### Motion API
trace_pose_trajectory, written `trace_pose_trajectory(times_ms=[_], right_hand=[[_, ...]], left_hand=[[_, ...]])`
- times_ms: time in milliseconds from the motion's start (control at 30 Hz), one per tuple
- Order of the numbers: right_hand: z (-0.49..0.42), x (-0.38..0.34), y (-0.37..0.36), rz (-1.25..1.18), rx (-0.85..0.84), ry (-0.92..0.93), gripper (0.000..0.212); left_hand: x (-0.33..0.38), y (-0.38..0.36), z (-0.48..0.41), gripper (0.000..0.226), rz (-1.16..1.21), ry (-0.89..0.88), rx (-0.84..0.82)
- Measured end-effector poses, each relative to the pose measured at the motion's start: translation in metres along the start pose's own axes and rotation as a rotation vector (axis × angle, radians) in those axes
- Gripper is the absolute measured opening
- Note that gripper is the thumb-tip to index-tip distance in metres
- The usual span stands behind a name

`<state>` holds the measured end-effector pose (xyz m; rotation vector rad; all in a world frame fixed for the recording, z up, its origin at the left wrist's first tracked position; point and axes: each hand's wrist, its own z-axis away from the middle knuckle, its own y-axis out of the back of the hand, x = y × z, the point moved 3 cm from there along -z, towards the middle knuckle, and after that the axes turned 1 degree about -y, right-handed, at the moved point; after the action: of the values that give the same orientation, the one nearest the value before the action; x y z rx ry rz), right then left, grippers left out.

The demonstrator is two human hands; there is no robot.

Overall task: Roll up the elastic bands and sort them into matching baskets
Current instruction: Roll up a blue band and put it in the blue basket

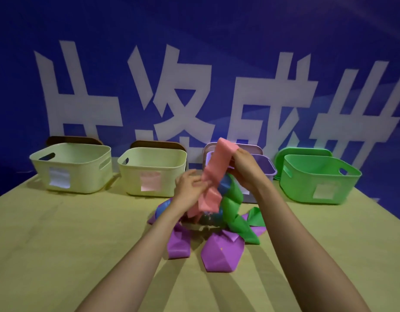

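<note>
A pink elastic band (213,174) hangs stretched above the table, held by both hands. My right hand (245,168) grips its upper end in front of the purple basket (265,162). My left hand (190,186) pinches it lower down. Below lies a tangled pile: a green band (236,215), a purple band (219,253) and a blue band (226,184) partly hidden. Along the back stand a pale yellow basket with a white label (70,167), a pale yellow basket with a pink label (151,171) and a green basket (318,179).
The baskets line the far edge of the wooden table (59,244). Lids lean behind them, among them a green lid (304,152). A blue banner with large white characters (194,75) fills the background.
</note>
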<state>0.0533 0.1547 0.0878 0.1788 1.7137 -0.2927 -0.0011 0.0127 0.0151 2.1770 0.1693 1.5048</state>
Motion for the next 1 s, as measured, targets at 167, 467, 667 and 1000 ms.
trace_pose_trajectory(times_ms=[167, 467, 667, 1000], right_hand=[[0.001, 0.001, 0.027, 0.639, 0.263, 0.087, 0.035], [0.014, 0.004, 0.025, -0.056, 0.030, -0.182, 0.023], [0.010, -0.008, 0.024, -0.748, 0.020, -0.327, 0.019], [0.014, -0.006, 0.027, -0.750, 0.066, -0.226, 0.021]], left_hand=[[0.021, 0.017, -0.007, 0.023, 0.015, -0.019, 0.082], [0.036, 0.012, -0.002, 0.023, 1.246, 0.435, -0.140], [0.013, 0.007, 0.001, 0.012, 1.236, 0.401, -0.178], [0.023, -0.003, 0.014, 0.014, 0.741, 0.112, -0.129]])
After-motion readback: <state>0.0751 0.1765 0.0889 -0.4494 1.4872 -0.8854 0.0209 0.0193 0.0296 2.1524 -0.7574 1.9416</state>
